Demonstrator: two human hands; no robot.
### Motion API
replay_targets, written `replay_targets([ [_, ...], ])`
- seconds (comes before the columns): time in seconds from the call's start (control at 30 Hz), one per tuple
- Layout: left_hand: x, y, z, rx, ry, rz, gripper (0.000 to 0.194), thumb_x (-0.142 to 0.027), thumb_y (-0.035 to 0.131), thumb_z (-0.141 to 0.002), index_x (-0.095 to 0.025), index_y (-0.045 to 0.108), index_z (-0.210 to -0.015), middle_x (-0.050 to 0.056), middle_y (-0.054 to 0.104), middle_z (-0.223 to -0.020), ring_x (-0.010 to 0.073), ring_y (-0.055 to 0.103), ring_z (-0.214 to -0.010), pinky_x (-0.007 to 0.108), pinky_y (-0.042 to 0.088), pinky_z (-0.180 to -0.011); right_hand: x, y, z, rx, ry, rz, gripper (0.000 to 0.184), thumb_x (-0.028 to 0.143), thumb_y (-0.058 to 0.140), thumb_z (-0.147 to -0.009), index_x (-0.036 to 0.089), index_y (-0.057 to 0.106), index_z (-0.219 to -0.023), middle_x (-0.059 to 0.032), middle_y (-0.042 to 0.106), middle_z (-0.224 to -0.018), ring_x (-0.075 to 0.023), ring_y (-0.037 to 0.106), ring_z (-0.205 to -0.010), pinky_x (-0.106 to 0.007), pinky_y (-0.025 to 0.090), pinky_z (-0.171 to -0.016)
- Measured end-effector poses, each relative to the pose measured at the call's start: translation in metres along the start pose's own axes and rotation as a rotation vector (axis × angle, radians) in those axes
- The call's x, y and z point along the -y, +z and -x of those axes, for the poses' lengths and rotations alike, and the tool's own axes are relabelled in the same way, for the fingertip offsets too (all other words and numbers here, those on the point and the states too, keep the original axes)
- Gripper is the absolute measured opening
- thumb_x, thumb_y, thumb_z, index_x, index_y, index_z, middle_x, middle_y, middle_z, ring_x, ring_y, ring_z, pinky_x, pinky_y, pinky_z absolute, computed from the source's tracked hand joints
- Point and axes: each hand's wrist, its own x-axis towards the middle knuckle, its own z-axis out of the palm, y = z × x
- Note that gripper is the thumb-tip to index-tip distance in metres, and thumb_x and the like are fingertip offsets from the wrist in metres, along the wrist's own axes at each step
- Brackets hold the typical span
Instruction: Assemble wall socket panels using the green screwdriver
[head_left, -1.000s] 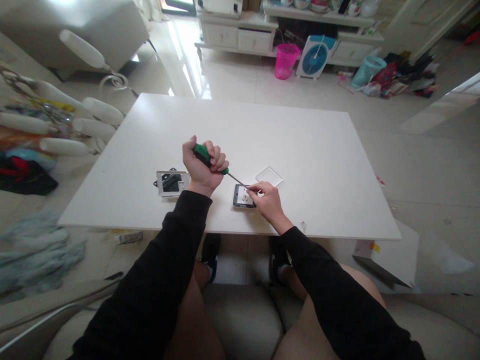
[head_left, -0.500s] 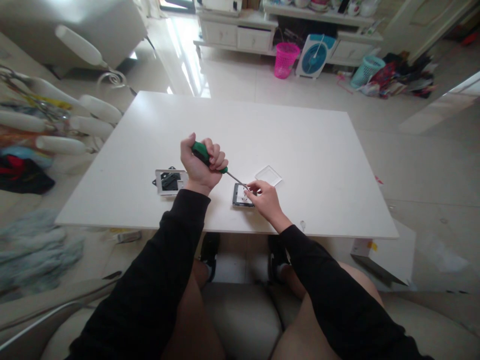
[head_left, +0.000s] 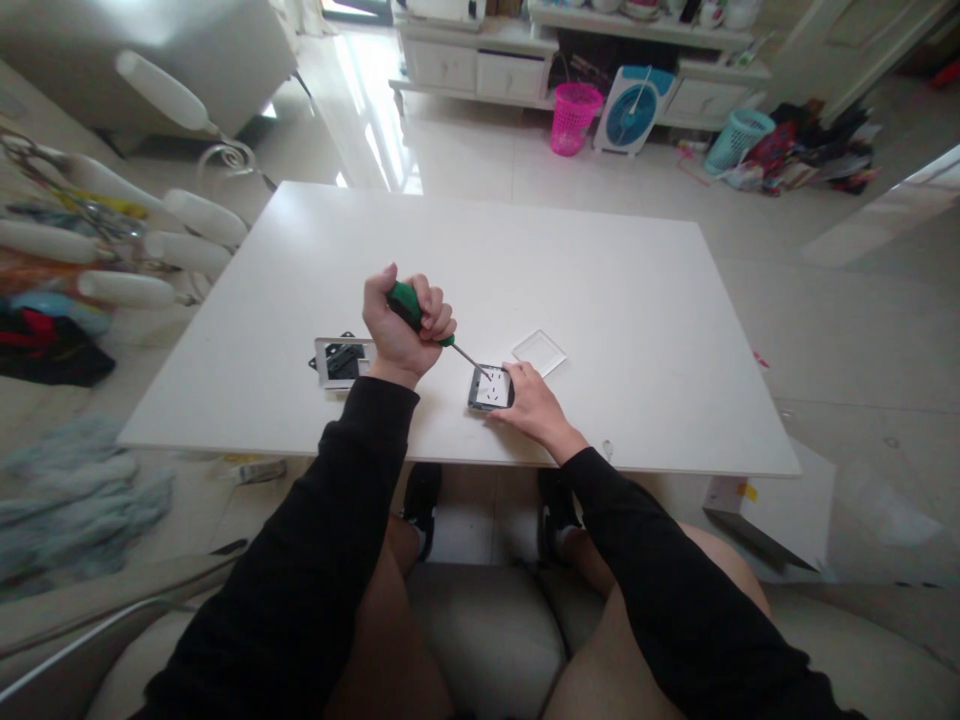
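Right grip (head_left: 534, 402) now around socket (head_left: 493, 388), rightward side.

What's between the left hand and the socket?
The head view shows the screwdriver's metal shaft there, slanting from the left hand down to the socket.

On the table (head_left: 600, 290), the frame (head_left: 321, 366) lies left of socket (head_left: 492, 389) and cover (head_left: 540, 352).

Light is softly reflected by the smooth table (head_left: 592, 275), most strongly near its far left corner. Toward the near edge, smooth plastic is seen on the socket (head_left: 492, 389) and the screwdriver handle (head_left: 406, 304), metal on the shaft (head_left: 466, 356). The sleeves (head_left: 341, 480) are made of matt cloth.
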Motion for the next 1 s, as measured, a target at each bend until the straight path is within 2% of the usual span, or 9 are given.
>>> replay_targets([
  [0.27,0.0,0.003,0.003,-0.008,0.014,-0.005,0.069,-0.07,0.04,-0.099,-0.021,0.044,-0.051,-0.005,0.028,-0.041,0.0068,0.025,-0.032,0.023,0.019,-0.036,-0.002,-0.009,-0.001,-0.089,0.018,0.02,0.076,0.018,0.082,-0.071,0.02,0.051,-0.141,-0.0131,0.054,-0.136,-0.033,0.054,-0.126,-0.047,0.053,-0.104],
  [0.5,0.006,0.006,0.005,-0.003,0.01,-0.012,0.066,-0.062,0.042,-0.102,-0.021,0.044,-0.05,-0.005,0.028,-0.042,0.0067,0.025,-0.032,0.023,0.02,-0.036,-0.001,-0.01,-0.001,-0.092,0.015,0.043,0.074,0.018,0.079,-0.071,0.022,0.051,-0.139,-0.013,0.054,-0.135,-0.0339,0.055,-0.124,-0.048,0.054,-0.103],
  [0.83,0.015,0.004,0.002,0.017,-0.007,-0.037,0.067,-0.061,0.05,-0.099,-0.02,0.039,-0.048,-0.005,0.031,-0.041,0.0056,0.027,-0.031,0.022,0.02,-0.037,0.0,-0.009,-0.002,-0.1,0.006,0.046,0.071,0.019,0.078,-0.072,0.022,0.052,-0.139,-0.0129,0.054,-0.133,-0.0334,0.055,-0.123,-0.048,0.054,-0.103],
  [1.0,0.017,0.005,0.002,0.033,-0.005,-0.059,0.067,-0.061,0.048,-0.1,-0.019,0.038,-0.048,-0.004,0.032,-0.041,0.0055,0.027,-0.031,0.022,0.019,-0.037,0.001,-0.01,-0.002,-0.091,0.013,0.041,0.071,0.019,0.078,-0.072,0.021,0.053,-0.138,-0.0131,0.055,-0.134,-0.0331,0.055,-0.124,-0.047,0.054,-0.104],
])
